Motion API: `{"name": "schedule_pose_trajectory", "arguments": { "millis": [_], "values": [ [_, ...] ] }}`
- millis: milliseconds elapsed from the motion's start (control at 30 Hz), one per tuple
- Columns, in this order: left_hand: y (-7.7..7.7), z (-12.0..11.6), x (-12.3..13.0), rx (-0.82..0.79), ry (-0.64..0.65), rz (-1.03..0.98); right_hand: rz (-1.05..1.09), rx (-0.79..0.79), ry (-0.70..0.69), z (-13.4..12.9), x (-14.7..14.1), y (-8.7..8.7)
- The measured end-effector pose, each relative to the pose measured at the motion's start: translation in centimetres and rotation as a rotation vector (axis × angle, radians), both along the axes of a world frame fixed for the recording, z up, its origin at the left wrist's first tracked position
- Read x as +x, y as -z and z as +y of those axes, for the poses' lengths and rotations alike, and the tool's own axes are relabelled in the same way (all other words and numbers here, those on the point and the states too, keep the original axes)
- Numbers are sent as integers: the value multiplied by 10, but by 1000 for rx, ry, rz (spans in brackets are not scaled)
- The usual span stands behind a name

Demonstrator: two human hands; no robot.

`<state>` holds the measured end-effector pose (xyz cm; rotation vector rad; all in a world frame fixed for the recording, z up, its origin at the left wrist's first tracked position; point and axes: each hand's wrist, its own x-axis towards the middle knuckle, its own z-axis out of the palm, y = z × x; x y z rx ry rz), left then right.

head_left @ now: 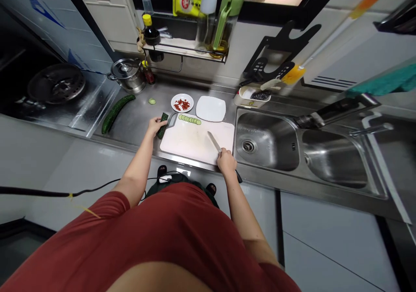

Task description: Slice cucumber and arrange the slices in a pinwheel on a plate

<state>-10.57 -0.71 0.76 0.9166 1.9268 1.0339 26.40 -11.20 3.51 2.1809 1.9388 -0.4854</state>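
At the left end of the white cutting board (195, 142), my left hand (155, 125) is closed on a cut length of cucumber (161, 132), its fingers lying across the dark green skin. My right hand (226, 161) grips a kitchen knife (213, 140) by its black handle over the board's right side. The blade points up and to the left. A row of overlapping cucumber slices (190, 119) lies along the board's far edge. Beyond it are a white plate of chopped red pieces (182, 103) and a plain white square plate (210, 108).
A whole cucumber (117, 113) and a small cucumber end (152, 101) lie on the steel counter to the left. Behind them stands a lidded pot (127, 74). A pan (56, 84) sits on the stove. The double sink (267, 139) is at right. A shelf (185, 49) holds bottles.
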Motion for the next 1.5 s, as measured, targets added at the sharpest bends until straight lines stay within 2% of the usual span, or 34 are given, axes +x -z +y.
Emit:
{"name": "schedule_pose_trajectory", "arguments": {
  "millis": [167,267,500,800,867,933,1000,1067,1167,1233,1367,1500],
  "values": [
    [9,3,-19,-142,42,388,-11,-21,-6,3,-1,-1],
    [12,7,-20,-191,77,509,-23,-19,-11,3,-2,-2],
    [6,8,-11,-249,131,584,-14,-17,-22,2,-1,-1],
    [-2,2,-2,-312,130,589,-37,-7,-22,2,-1,4],
    [-9,-4,8,-278,80,654,-41,-15,-21,2,-2,3],
    [-18,-10,23,-174,27,772,-37,-28,-21,2,-2,1],
    [-25,-15,44,-82,81,839,-33,-36,-19,2,-2,-1],
    [-28,-16,67,-33,218,848,-36,-34,-16,2,-3,-2],
    [-22,-9,100,39,444,765,-39,-29,-9,2,-3,-2],
    [-14,-1,118,94,532,707,-35,-29,-7,2,-4,-1],
    [-3,16,144,78,584,692,-29,-31,-11,1,-3,0],
    [0,29,160,36,602,746,-19,-31,-20,0,-1,2]
  ]
}}
